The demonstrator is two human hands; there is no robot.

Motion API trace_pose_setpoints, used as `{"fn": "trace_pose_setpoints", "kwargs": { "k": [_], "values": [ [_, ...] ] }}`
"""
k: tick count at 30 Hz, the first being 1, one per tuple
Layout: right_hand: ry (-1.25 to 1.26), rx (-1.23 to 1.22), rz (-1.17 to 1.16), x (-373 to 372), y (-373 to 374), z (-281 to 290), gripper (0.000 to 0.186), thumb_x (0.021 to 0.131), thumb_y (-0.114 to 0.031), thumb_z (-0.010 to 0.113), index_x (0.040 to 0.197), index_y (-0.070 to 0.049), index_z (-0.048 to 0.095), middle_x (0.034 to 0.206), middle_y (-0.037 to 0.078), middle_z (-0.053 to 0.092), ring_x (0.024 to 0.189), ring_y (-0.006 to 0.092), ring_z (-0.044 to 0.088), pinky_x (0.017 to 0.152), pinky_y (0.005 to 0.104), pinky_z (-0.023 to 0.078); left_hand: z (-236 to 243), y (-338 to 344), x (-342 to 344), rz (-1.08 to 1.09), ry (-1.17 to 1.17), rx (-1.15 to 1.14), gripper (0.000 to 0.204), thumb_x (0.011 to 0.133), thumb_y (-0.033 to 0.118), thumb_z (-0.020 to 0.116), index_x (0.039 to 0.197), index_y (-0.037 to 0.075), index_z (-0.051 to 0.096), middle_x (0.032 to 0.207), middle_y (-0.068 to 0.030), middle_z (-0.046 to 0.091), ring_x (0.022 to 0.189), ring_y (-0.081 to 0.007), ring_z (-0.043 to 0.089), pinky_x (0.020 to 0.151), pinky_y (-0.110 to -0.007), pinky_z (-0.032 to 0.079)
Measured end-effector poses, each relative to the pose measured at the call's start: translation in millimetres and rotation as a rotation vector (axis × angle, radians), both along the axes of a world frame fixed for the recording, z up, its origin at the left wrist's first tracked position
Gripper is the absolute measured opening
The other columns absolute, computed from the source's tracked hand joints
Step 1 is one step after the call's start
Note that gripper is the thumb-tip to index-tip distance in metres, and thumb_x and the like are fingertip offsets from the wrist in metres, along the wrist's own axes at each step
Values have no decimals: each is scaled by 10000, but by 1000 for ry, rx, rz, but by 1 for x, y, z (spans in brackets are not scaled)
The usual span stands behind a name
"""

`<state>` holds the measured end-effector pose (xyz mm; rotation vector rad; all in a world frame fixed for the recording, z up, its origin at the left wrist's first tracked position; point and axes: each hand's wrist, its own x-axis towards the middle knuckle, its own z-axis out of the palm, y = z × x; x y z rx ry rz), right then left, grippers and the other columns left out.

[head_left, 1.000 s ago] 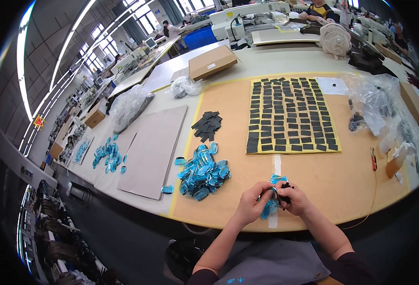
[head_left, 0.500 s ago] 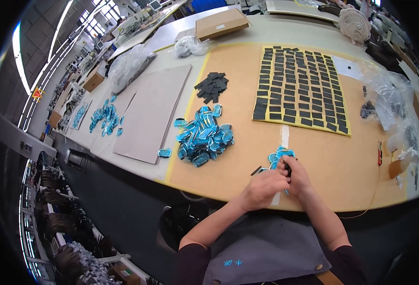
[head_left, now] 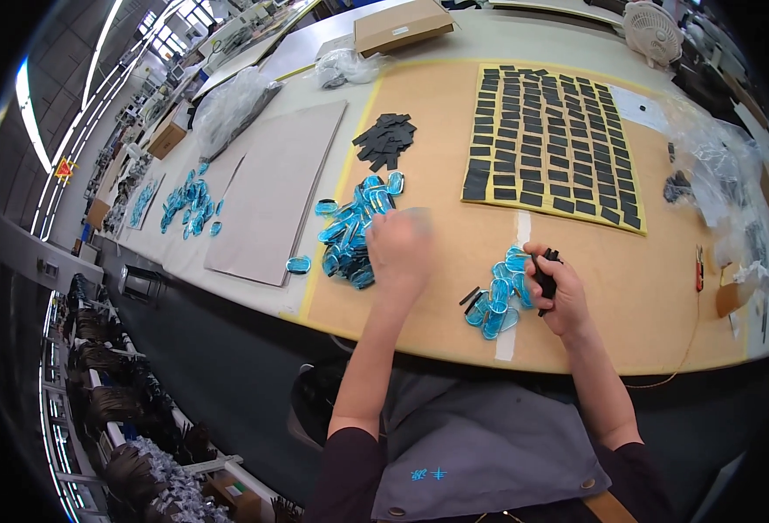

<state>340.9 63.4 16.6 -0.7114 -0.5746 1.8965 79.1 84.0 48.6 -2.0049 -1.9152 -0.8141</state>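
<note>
My left hand (head_left: 393, 240) reaches over the large pile of glossy blue oval pieces (head_left: 343, 235), its fingers blurred and partly hidden. My right hand (head_left: 557, 292) grips a stack of black strips (head_left: 545, 277), with fingers curled round it. Beside it lies a smaller cluster of blue ovals (head_left: 499, 295) across a white tape strip (head_left: 522, 225), with narrow dark pieces at its left. Above the large pile is a heap of black rectangles (head_left: 386, 138). A yellow-edged board (head_left: 543, 139) carries rows of several black rectangles.
Grey board (head_left: 271, 192) and more blue ovals (head_left: 193, 205) lie left. Plastic bags (head_left: 232, 113), a cardboard box (head_left: 398, 26) and a white fan (head_left: 651, 33) stand toward the back. At right are crumpled plastic (head_left: 707, 166) and a red-handled tool (head_left: 699, 268) on the table (head_left: 637, 305).
My left hand has moved up and leftward from the small cluster to the large blue pile. My right hand has turned, showing the black stack it holds. The view has tilted downward.
</note>
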Motion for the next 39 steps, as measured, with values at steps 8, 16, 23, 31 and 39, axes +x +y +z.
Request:
{"fn": "trace_pose_setpoints", "kwargs": {
  "k": [8, 16, 23, 31, 39],
  "values": [
    [-21, 48, 109, -3, -2, -2, 309, 1045, -350, 477, 1087, -69, 597, 835, 28, 598, 624, 76, 537, 432, 185, 311, -14, 6, -11, -141, -373, -158, 147, 872, 165, 731, 916, 31, 691, 856, -44, 637, 821, -175, 560, 720, -317, 431],
    [-229, 237, 114, -20, -10, -1, 273, 1069, -351, 487, 1053, -99, 591, 726, -55, 451, 559, 29, 397, 494, 192, 284, -25, -30, 51, -492, -1886, -590, 146, 985, 149, 644, 1103, 63, 642, 893, 31, 652, 692, -27, 524, 600, -183, 405],
    [-213, 318, 73, -14, -11, -9, 182, 1014, -272, 621, 1055, -95, 625, 701, -68, 499, 548, 14, 416, 473, 191, 304, -27, -36, 73, -487, -1820, -673, 172, 998, 127, 612, 1154, 61, 641, 939, 7, 685, 734, -45, 597, 616, -193, 443],
    [-120, 259, 154, -7, -13, -8, 114, 993, -211, 633, 998, -100, 658, 713, -32, 582, 547, 31, 454, 486, 189, 338, -28, -38, 67, -644, -1743, -807, 231, 997, 147, 617, 1216, 76, 629, 917, 42, 658, 753, -8, 549, 622, -169, 408],
    [-97, 164, 216, -6, -10, -7, 96, 981, -199, 613, 959, -112, 650, 705, -42, 570, 540, 27, 433, 483, 191, 312, -29, -45, 71, -703, -1673, -679, 203, 993, 90, 602, 1194, 71, 626, 944, 0, 674, 779, -59, 586, 623, -197, 431]
  ]
}}
